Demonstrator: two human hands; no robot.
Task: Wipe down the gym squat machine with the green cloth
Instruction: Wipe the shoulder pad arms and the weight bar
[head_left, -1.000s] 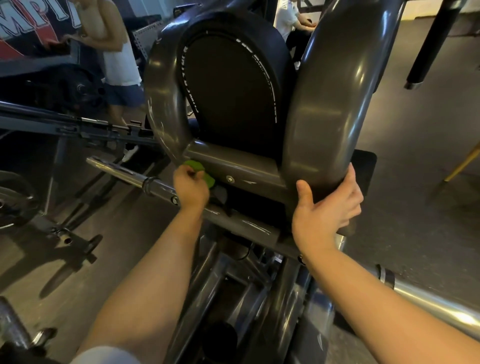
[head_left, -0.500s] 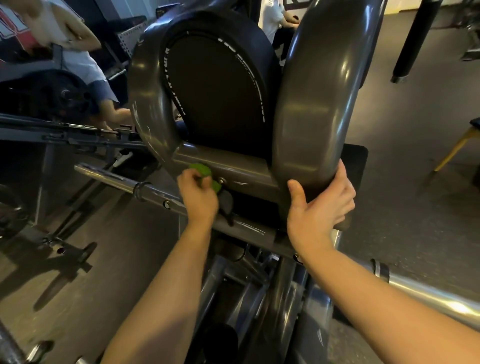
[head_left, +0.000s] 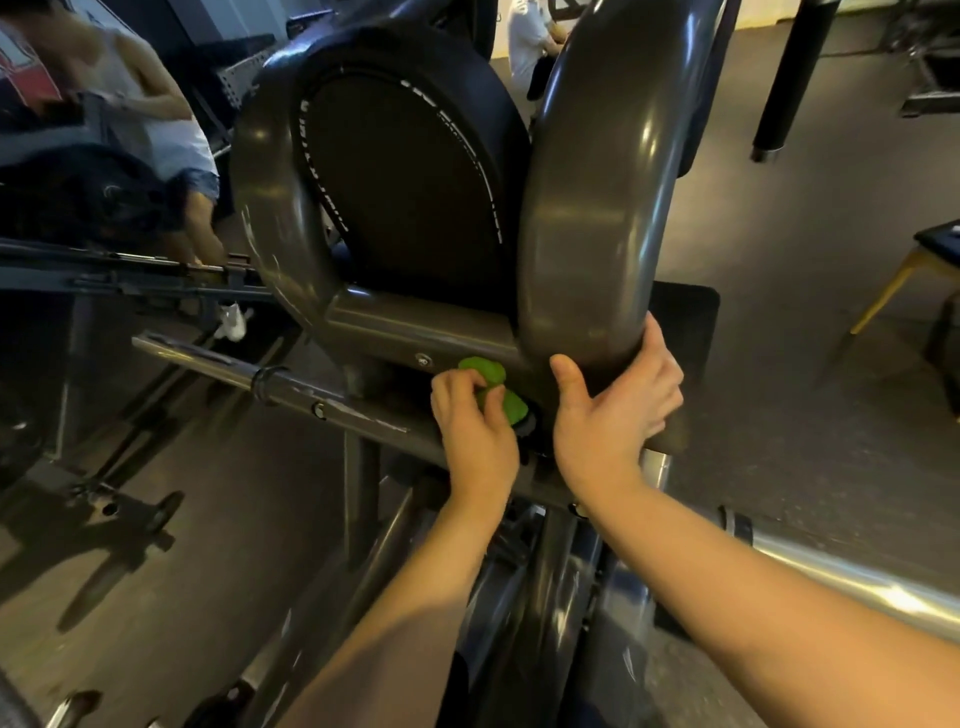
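The squat machine fills the middle of the view: two thick grey curved shoulder arms (head_left: 587, 208) flank a black oval pad (head_left: 410, 176), joined by a grey crossbar (head_left: 441, 338). My left hand (head_left: 475, 431) grips a bunched green cloth (head_left: 493, 387) against the underside of the crossbar, close to the right arm's base. My right hand (head_left: 613, 415) wraps around the lower end of the right shoulder arm, thumb in front and fingers behind.
A steel bar (head_left: 249, 374) sticks out to the left below the crossbar, and another chrome bar (head_left: 857, 582) runs off to the right. A person in a white top (head_left: 156, 119) stands at the far left by dark equipment. A yellow-legged stool (head_left: 914, 270) stands at right.
My left hand has slid the green cloth to the right along the crossbar, ending beside my right hand. The right hand keeps its hold on the shoulder arm.
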